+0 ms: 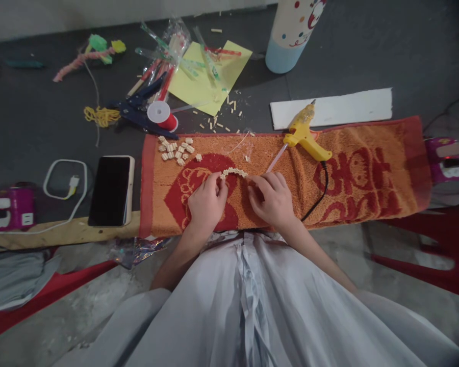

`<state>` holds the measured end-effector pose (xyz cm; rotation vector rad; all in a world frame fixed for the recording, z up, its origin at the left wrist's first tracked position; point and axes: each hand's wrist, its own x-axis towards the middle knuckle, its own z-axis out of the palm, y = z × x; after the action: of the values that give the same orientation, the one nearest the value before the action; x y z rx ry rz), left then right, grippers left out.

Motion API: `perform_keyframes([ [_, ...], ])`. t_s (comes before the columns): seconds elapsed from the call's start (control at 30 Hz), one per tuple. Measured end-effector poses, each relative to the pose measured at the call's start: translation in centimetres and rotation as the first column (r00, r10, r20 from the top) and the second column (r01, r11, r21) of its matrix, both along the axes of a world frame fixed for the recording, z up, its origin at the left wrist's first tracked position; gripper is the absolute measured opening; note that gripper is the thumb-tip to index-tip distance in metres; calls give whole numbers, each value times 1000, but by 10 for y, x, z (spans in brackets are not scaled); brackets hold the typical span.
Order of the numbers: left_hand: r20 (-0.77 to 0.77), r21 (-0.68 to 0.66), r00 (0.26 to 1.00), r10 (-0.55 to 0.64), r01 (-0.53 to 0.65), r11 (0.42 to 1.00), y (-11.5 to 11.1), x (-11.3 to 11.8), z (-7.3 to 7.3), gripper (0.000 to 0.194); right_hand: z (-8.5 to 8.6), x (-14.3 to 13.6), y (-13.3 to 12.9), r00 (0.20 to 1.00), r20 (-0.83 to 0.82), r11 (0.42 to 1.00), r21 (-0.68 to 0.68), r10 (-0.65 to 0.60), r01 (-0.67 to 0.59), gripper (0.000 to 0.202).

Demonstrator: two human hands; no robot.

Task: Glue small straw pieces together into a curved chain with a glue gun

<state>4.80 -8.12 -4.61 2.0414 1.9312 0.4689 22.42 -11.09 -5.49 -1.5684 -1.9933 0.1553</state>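
A short curved strand of small pale beads (234, 172) arches between my two hands above an orange towel (260, 148). My left hand (208, 201) pinches its left end between thumb and fingertips. At the opposite end, the bent fingers of my right hand (272, 199) close on the tip; the exact contact is partly hidden. A loose pile of similar pale pieces (176, 149) lies on the towel's upper left. Just beyond my right hand rests a yellow glue gun (304, 135), its clear glue stick pointing toward that hand.
Left of the towel lies a phone (112, 191) beside a white cable (86, 178). Behind are a red thread spool (162, 116), dark blue pliers (137, 107), yellow paper (202, 76) with straws and scraps, a white strip (332, 108) and a bottle (286, 43). The gun's cord (321, 191) runs across the towel.
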Motion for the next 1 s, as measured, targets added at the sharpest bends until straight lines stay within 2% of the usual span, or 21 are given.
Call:
perform_keyframes([
  [0.37,7,-10,1000,2,-2,1000,-1,1,1,18,0,0,2,999,43,997,79,6,-10,21],
  [0.57,-21,2,1000,-14,14,1000,-2,4,0,17,-1,0,2,1000,13,1000,20,10,-10,22],
  [1.0,6,22,1000,-18,18,1000,-2,3,-2,18,1,0,2,1000,10,1000,23,13,-14,24],
])
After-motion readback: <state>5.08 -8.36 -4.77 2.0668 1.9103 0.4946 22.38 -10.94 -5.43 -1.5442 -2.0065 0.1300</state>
